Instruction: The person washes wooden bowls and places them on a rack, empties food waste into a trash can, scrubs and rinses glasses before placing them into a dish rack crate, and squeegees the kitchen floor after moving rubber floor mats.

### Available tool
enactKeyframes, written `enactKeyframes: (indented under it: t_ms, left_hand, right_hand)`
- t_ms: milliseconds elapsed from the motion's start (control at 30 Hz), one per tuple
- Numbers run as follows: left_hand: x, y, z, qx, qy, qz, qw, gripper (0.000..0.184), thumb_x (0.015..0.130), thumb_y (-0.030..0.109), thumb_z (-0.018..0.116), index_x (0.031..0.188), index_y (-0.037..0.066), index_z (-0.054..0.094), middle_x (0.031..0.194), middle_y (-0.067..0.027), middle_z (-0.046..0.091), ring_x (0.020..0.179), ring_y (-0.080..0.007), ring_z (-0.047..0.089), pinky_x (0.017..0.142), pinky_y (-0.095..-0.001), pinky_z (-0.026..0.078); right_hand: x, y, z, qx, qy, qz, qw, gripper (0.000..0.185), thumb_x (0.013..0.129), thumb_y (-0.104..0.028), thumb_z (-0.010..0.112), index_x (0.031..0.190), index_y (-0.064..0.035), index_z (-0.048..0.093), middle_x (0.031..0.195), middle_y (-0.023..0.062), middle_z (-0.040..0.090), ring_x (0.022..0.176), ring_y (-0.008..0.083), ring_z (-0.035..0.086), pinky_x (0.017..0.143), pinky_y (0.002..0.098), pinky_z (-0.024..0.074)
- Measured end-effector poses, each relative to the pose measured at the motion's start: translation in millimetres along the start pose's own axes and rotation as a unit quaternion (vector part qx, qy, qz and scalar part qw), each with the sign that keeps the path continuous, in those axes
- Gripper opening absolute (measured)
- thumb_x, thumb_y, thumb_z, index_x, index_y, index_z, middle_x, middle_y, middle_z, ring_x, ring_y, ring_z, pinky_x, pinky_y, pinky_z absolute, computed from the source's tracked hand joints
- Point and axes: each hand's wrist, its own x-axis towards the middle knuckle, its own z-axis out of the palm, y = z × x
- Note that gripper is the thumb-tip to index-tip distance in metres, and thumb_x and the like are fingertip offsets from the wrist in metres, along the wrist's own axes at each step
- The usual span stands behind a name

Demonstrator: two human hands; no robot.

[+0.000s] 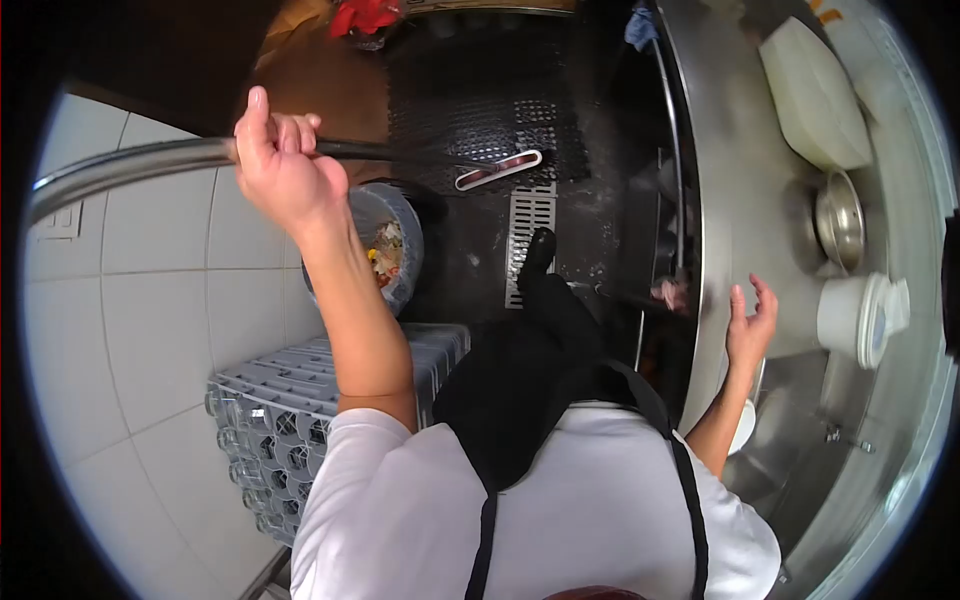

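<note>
My left hand (285, 165) is closed around the dark pole of a floor squeegee (499, 170), with the index finger lying stretched along it. The pole's thick end runs out to the left, past the tiled wall. Its narrow, white-edged head is down by the black mesh mat (480, 100) and the floor drain grate (530, 215). Below that hand is a bin (408, 225) lined with a bag, with food scraps (385, 252) inside. On the right, my right hand (752, 325) is open, fingers apart, over the edge of the steel counter (730, 200), holding nothing.
A grey glass rack (340, 375) with several glasses stands at lower left beside the white tiles (150, 330). Along the counter are a pale tub (815, 95), a metal bowl (839, 222), a white lidded bucket (850, 318) and a sink (800, 430). A blue cloth (641, 28) hangs at the top.
</note>
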Motion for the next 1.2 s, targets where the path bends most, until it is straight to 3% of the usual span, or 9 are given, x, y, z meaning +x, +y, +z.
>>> enactKeyframes:
  t_ms: [233,333,400,500,600,667,767,867,1200]
  left_hand:
    - [94,-74,46,0.016,-0.064,-0.037,0.997,0.027,0.092,0.014,0.059,0.067,0.009,0.050,0.051,0.0032,0.026,0.047,-0.0102,0.027,0.057,-0.0311,0.039]
    - [123,-112,69,0.015,-0.092,-0.075,0.993,0.029,0.091,0.013,0.061,0.065,0.010,0.049,0.051,0.0038,0.027,0.046,-0.0092,0.027,0.055,-0.0299,0.040]
    - [136,-141,95,0.070,-0.117,-0.090,0.986,0.037,0.092,0.016,0.058,0.060,0.013,0.040,0.052,0.0040,0.023,0.050,-0.0105,0.024,0.060,-0.0324,0.038]
    - [164,-166,105,0.113,-0.073,-0.072,0.988,0.031,0.090,0.015,0.059,0.063,0.010,0.044,0.053,0.0033,0.023,0.050,-0.0111,0.024,0.061,-0.0327,0.039]
    - [210,-157,80,0.067,-0.024,-0.069,0.995,0.022,0.087,0.012,0.059,0.068,0.008,0.048,0.053,0.0033,0.023,0.049,-0.0109,0.023,0.059,-0.0326,0.039]
    - [249,-152,56,0.008,-0.030,-0.077,0.997,0.016,0.086,0.010,0.059,0.072,0.006,0.051,0.053,0.0032,0.023,0.049,-0.0110,0.023,0.058,-0.0330,0.039]
    - [288,-139,48,-0.004,-0.018,-0.080,0.997,0.023,0.086,0.009,0.060,0.067,0.009,0.046,0.052,0.0030,0.023,0.050,-0.0120,0.024,0.061,-0.0337,0.037]
    - [319,-129,39,-0.002,-0.007,-0.068,0.998,0.024,0.085,0.009,0.060,0.066,0.009,0.046,0.052,0.0027,0.024,0.050,-0.0124,0.025,0.062,-0.0345,0.037]
    - [374,-81,11,0.040,-0.023,0.016,0.999,0.022,0.084,0.005,0.057,0.065,0.008,0.046,0.053,0.0012,0.025,0.051,-0.0139,0.026,0.066,-0.0367,0.038]
  right_hand:
    - [158,-80,85,0.043,-0.047,-0.005,0.998,0.035,0.089,-0.026,0.067,0.114,-0.0025,0.063,0.114,0.0140,0.062,0.110,0.0267,0.058,0.094,0.0340,0.0435]
    - [221,-122,122,0.203,-0.106,-0.065,0.971,0.035,0.084,-0.019,0.072,0.114,-0.0035,0.064,0.113,0.0131,0.062,0.108,0.0276,0.058,0.094,0.0341,0.0438]
    - [258,-178,141,0.216,-0.127,-0.152,0.956,0.039,0.081,-0.020,0.076,0.114,-0.0031,0.064,0.114,0.0134,0.062,0.109,0.0283,0.058,0.095,0.0344,0.0431]
    - [314,-218,162,0.119,-0.078,-0.253,0.957,0.043,0.080,-0.026,0.076,0.115,-0.0025,0.064,0.119,0.0156,0.061,0.112,0.0306,0.057,0.096,0.0363,0.0432]
    - [382,-175,192,-0.015,-0.072,-0.111,0.991,0.066,0.078,-0.051,0.072,0.117,0.0017,0.062,0.118,0.0212,0.061,0.113,0.0333,0.057,0.095,0.0395,0.0445]
    - [409,-127,228,-0.291,-0.240,0.050,0.925,0.082,0.074,-0.054,0.074,0.132,-0.0008,0.051,0.127,0.0207,0.057,0.119,0.0339,0.054,0.098,0.0426,0.0421]
    - [383,-73,273,-0.399,-0.170,-0.042,0.900,0.098,0.072,-0.057,0.074,0.144,-0.0055,0.033,0.126,0.0209,0.057,0.118,0.0377,0.053,0.098,0.0499,0.0405]
    - [382,-77,282,-0.400,-0.150,0.019,0.904,0.102,0.073,-0.056,0.073,0.148,-0.0096,0.022,0.123,0.0207,0.057,0.115,0.0379,0.054,0.096,0.0537,0.0397]
    - [371,-65,290,-0.440,-0.090,-0.016,0.893,0.092,0.076,-0.051,0.071,0.147,-0.0098,0.028,0.122,0.0199,0.056,0.115,0.0371,0.052,0.096,0.0521,0.0383]
